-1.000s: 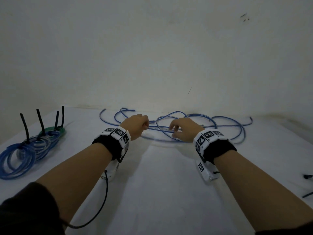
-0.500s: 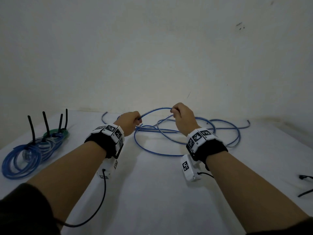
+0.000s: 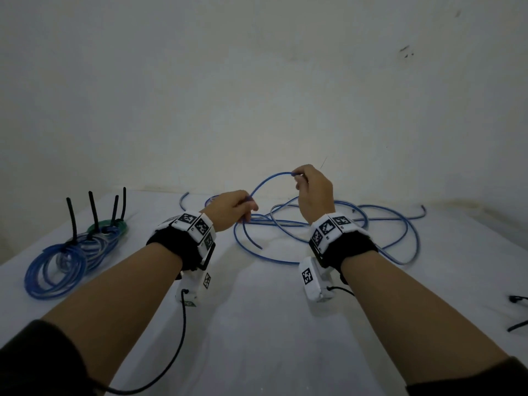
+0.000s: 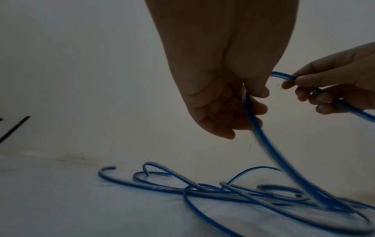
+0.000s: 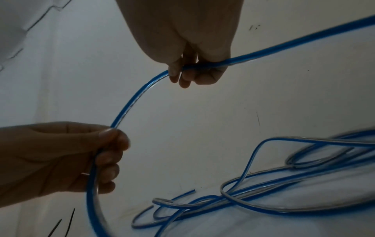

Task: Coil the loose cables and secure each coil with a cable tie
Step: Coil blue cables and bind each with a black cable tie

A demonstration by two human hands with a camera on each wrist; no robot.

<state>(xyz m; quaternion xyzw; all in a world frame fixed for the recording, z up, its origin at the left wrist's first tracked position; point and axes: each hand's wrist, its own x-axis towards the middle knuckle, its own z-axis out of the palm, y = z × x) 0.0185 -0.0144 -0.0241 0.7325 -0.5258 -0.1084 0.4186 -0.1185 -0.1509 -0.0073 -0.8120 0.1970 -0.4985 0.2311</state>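
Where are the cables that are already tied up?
In the head view, the tied coils lie on the white table, far left of the left hand.

We see a blue cable (image 3: 328, 262) with a pale silvery stripe on the white worktop (image 3: 271, 324). At its left edge lie blue coils (image 3: 57, 270) and one green coil (image 3: 107, 224), bound by black ties (image 3: 71, 221). Our wristbands (image 3: 183, 247) are black, with black-and-white square markers (image 3: 200, 224).
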